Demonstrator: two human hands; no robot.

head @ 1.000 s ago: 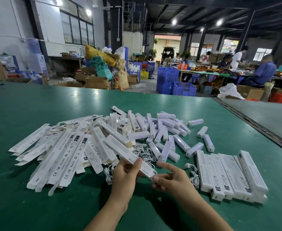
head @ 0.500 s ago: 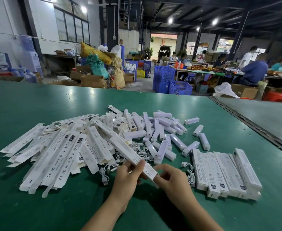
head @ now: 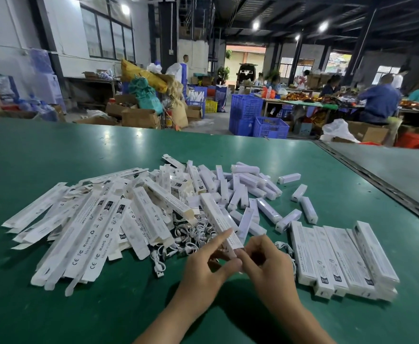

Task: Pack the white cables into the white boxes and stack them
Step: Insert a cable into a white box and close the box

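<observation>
Left hand (head: 203, 268) and right hand (head: 265, 265) pinch white box (head: 217, 218).

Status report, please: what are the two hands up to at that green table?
Left hand and right hand both pinch the near end of one long white cardboard box. Loose white cables lie just beyond. Nothing blocking the hands.

Green table (head: 79, 155), heaped flat white boxes (head: 84, 227), white cables (head: 191, 234), packed boxes (head: 339, 254)

Left hand (head: 207, 268), right hand (head: 265, 265) close together — fingers (head: 254, 244) pinching a white box (head: 215, 217)
</observation>
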